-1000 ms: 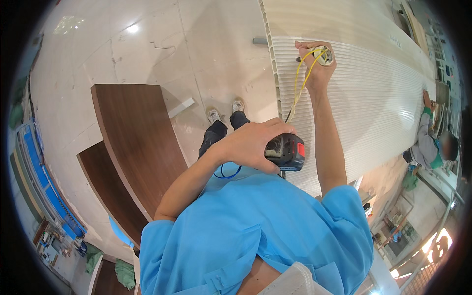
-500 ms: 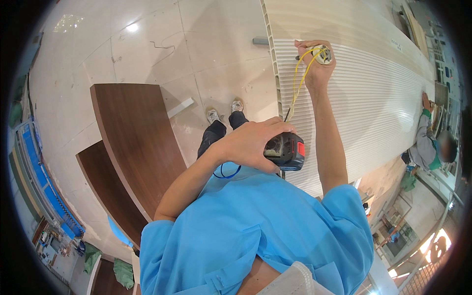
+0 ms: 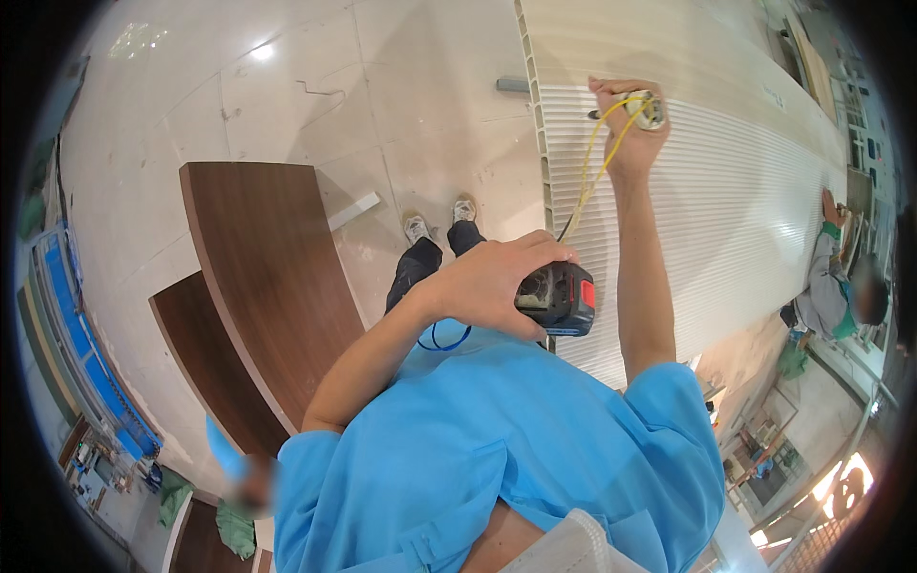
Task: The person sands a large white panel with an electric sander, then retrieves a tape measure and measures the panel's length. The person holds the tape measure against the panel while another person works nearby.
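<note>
My left hand (image 3: 482, 285) is wrapped round a black battery pack (image 3: 565, 304) with a red button, close in front of my blue shirt. Farther out to the right, my right hand (image 3: 635, 148) is closed on a whitish cylindrical tool handle (image 3: 650, 112) whose end has dark parts in it; the rest is hidden by my fingers. Yellow wires (image 3: 586, 177) loop out of that end and hang down toward the battery pack. Their lower end turns dark near my left fingers, and I cannot tell whether it touches the pack.
A stack of white ribbed panels (image 3: 707, 220) lies below my right arm. Dark brown boards (image 3: 272, 258) stand at the left. On the tiled floor are a white strip (image 3: 354, 211) and a grey piece (image 3: 513, 84). One co-worker (image 3: 823, 277) is at the far right, another person (image 3: 227, 449) at the lower left.
My right hand has shifted slightly right with the handle and wires. My left hand and the battery pack have barely moved. More of the person at the lower left shows.
</note>
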Demonstrator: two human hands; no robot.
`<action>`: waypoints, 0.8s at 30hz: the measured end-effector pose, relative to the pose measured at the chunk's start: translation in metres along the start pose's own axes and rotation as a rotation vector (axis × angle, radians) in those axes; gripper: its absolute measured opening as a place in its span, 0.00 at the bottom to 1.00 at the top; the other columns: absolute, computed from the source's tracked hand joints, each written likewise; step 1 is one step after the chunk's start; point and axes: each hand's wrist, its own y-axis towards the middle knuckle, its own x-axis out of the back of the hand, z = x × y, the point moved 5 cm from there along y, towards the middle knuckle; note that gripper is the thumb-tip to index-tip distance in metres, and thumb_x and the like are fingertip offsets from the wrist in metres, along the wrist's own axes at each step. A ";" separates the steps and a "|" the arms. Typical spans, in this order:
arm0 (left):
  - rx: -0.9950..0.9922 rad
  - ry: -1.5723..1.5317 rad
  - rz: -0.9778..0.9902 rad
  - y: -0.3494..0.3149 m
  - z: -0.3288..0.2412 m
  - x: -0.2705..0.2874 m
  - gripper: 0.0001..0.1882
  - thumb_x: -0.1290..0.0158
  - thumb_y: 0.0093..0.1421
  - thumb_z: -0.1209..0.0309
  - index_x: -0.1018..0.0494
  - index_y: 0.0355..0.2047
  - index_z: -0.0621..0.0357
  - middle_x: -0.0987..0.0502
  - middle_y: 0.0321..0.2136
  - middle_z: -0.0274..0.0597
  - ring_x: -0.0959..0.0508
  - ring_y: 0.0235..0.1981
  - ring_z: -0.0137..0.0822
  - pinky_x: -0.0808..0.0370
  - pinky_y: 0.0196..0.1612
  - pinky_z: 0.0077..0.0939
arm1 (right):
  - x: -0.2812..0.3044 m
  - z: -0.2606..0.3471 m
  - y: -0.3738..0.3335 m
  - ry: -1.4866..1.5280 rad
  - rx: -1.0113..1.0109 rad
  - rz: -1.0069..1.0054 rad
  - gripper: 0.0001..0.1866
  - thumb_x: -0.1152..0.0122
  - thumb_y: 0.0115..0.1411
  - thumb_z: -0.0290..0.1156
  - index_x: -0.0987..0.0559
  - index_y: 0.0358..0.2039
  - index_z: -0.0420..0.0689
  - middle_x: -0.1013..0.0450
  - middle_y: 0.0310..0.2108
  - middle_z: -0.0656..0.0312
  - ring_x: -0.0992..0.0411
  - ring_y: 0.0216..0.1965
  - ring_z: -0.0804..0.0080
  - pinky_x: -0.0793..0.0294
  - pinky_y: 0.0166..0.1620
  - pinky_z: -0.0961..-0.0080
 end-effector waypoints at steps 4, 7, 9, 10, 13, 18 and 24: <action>0.068 -0.004 0.029 0.001 0.003 0.001 0.46 0.31 0.39 0.59 0.32 0.62 0.49 0.26 0.51 0.41 0.22 0.50 0.46 0.24 0.51 0.39 | 0.001 0.004 0.007 0.020 0.048 0.016 0.09 0.34 0.57 0.14 0.23 0.36 0.39 0.19 0.34 0.55 0.18 0.43 0.64 0.18 0.48 0.69; 0.072 0.008 0.027 0.004 0.002 0.003 0.46 0.31 0.39 0.59 0.32 0.62 0.49 0.27 0.50 0.41 0.22 0.49 0.46 0.24 0.50 0.38 | -0.006 -0.012 0.003 -0.009 -0.124 -0.027 0.10 0.38 0.56 0.10 0.24 0.36 0.37 0.21 0.35 0.53 0.20 0.43 0.60 0.20 0.58 0.57; 0.078 0.003 0.019 0.005 0.001 0.005 0.45 0.31 0.39 0.59 0.32 0.62 0.49 0.27 0.50 0.41 0.22 0.49 0.46 0.24 0.50 0.38 | -0.008 -0.012 0.001 0.018 -0.100 -0.018 0.10 0.38 0.56 0.11 0.24 0.36 0.37 0.20 0.35 0.53 0.20 0.43 0.60 0.20 0.57 0.57; 0.073 0.004 0.021 0.004 0.000 0.005 0.45 0.31 0.39 0.59 0.32 0.62 0.49 0.27 0.50 0.41 0.22 0.49 0.46 0.24 0.50 0.38 | -0.006 -0.015 0.001 -0.018 -0.170 -0.050 0.10 0.38 0.56 0.11 0.24 0.36 0.37 0.20 0.35 0.53 0.20 0.43 0.61 0.20 0.57 0.58; 0.067 0.005 0.013 0.003 -0.001 0.007 0.45 0.31 0.39 0.60 0.32 0.62 0.48 0.27 0.50 0.41 0.22 0.49 0.46 0.24 0.50 0.38 | -0.003 -0.001 0.008 0.019 0.036 -0.018 0.09 0.35 0.57 0.13 0.23 0.36 0.39 0.19 0.33 0.56 0.18 0.43 0.64 0.17 0.48 0.67; 0.062 -0.039 0.008 0.006 0.002 0.009 0.46 0.31 0.39 0.60 0.32 0.62 0.48 0.27 0.50 0.41 0.21 0.48 0.46 0.24 0.51 0.39 | -0.008 -0.005 0.016 0.004 0.001 0.013 0.09 0.34 0.58 0.15 0.23 0.36 0.39 0.19 0.34 0.56 0.18 0.42 0.65 0.17 0.48 0.68; 0.077 -0.011 0.023 0.007 0.003 0.010 0.46 0.31 0.40 0.60 0.32 0.62 0.48 0.27 0.50 0.42 0.21 0.48 0.46 0.24 0.51 0.39 | -0.008 -0.021 0.012 -0.037 -0.088 0.010 0.09 0.33 0.58 0.16 0.23 0.36 0.40 0.18 0.34 0.55 0.18 0.42 0.67 0.18 0.47 0.71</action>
